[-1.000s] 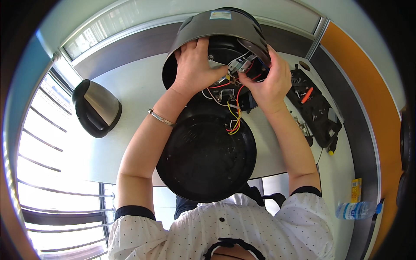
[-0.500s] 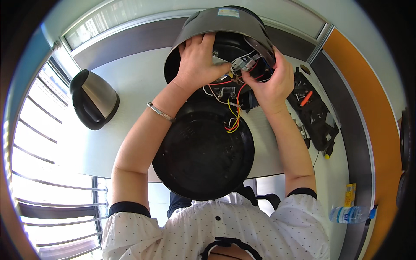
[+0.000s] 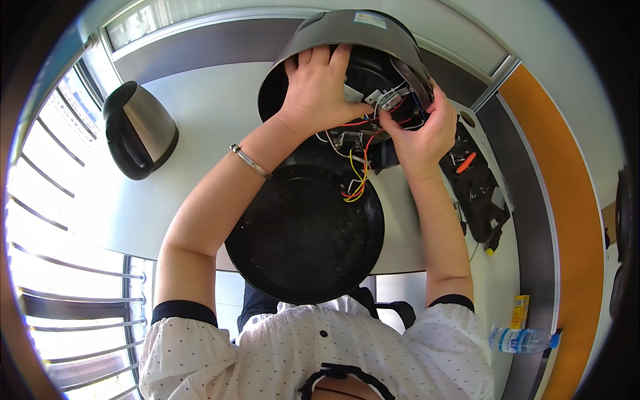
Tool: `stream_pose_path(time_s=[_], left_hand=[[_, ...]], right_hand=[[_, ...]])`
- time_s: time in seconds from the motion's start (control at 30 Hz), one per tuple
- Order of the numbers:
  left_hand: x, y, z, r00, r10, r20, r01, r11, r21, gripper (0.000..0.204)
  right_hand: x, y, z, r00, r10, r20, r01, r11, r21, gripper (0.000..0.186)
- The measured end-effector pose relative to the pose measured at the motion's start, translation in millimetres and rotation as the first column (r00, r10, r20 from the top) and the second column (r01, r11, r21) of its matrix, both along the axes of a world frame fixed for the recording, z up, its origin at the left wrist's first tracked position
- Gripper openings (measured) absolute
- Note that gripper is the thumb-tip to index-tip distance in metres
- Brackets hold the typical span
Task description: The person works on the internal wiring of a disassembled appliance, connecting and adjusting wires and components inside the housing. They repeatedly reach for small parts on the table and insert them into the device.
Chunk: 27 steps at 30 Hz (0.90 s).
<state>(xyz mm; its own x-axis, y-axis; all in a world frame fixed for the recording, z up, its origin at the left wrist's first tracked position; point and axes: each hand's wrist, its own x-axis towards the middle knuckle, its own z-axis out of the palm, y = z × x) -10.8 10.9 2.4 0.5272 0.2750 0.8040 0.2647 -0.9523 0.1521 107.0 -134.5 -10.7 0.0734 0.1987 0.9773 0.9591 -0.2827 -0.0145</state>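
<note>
A dark round appliance housing [image 3: 347, 35] is tipped up on the table, its mouth facing me. Inside it sit a metal bracket [image 3: 390, 100] and red and white wires. My left hand [image 3: 319, 87] reaches into the mouth with its fingers spread under the upper rim, tips hidden, and its thumb stretched toward the bracket. On the other side, my right hand [image 3: 427, 137] has its fingers round the outer rim and its thumb inside by the bracket. Red and yellow wires [image 3: 363, 177] run from the housing into a black round pan-like part [image 3: 303, 233] in front.
A steel and black kettle [image 3: 141, 130] stands on the table [image 3: 200, 100] at the left. At the right lies a black tool case [image 3: 481, 203] with an orange-handled tool [image 3: 467, 163]. Lower right are a water bottle [image 3: 523, 341] and a yellow box [image 3: 520, 311].
The whole view has shifted slightly. My thumbs remain close to the bracket, which now sits a little differently among the wires; both hands stay at the housing.
</note>
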Motion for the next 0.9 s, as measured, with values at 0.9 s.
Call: stream_pose_path(time_s=[0.9], left_hand=[[-7,-37,-28,0.946,-0.159,0.284,0.119,0.981,0.154,0.023]], right_hand=[[10,7,-6,0.989,0.098,0.115,-0.104,0.993,0.048,0.08]])
